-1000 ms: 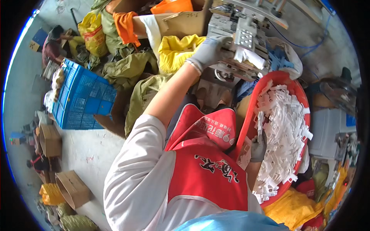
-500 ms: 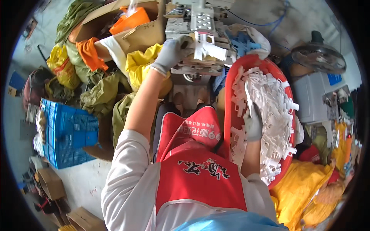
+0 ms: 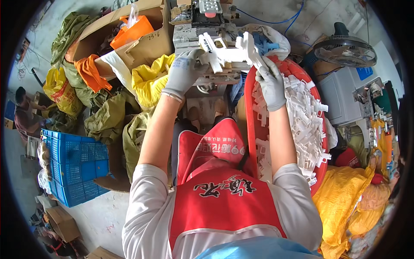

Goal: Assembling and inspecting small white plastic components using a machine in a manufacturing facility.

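Note:
Both my hands wear grey gloves, and they are raised in front of the metal press machine. My left hand is closed at the left end of a white plastic gun-shaped piece with dark marking on it. In my right hand is a second white gun-shaped piece, pinched at its lower end. The two pieces meet or overlap in front of the machine; where one ends I cannot tell. Above them hangs the machine's dotted metal head.
A red tub heaped with white plastic pieces stands at my right. Blue pieces lie in a white sack behind it. Left are a cardboard box, yellow sack and blue crate. A fan stands far right.
My right hand has risen out of the tub to the machine with a white piece. The machine's head has lifted off the piece below it. My left hand has shifted slightly down.

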`<state>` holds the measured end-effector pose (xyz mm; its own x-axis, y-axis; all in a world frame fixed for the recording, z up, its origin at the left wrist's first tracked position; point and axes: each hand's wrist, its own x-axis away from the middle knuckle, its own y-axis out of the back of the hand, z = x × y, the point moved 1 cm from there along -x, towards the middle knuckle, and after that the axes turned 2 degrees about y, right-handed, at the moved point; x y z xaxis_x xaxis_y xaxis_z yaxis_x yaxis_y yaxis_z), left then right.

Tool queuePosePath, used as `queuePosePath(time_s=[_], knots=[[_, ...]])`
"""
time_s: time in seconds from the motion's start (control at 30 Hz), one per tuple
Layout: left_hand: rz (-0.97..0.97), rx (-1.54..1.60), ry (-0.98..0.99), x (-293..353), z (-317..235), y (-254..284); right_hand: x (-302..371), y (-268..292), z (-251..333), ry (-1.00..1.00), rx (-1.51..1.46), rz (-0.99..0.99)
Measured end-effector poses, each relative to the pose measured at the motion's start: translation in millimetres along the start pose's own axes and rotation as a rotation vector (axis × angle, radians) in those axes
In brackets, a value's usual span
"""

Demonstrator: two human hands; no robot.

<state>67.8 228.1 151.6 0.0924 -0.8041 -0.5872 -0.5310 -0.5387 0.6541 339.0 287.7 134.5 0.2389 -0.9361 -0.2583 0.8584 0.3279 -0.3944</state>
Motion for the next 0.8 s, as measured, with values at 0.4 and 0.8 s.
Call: queuePosePath(time_s=[0.4, 0.8], knots=[[-0.454, 0.147, 0.333, 95, 23, 53, -35, -24, -8, -0.014, 0.383, 0.301], [-0.429, 0.18, 0.694, 252, 74, 78, -44, -29, 0, 0.453, 1.378, 0.46]])
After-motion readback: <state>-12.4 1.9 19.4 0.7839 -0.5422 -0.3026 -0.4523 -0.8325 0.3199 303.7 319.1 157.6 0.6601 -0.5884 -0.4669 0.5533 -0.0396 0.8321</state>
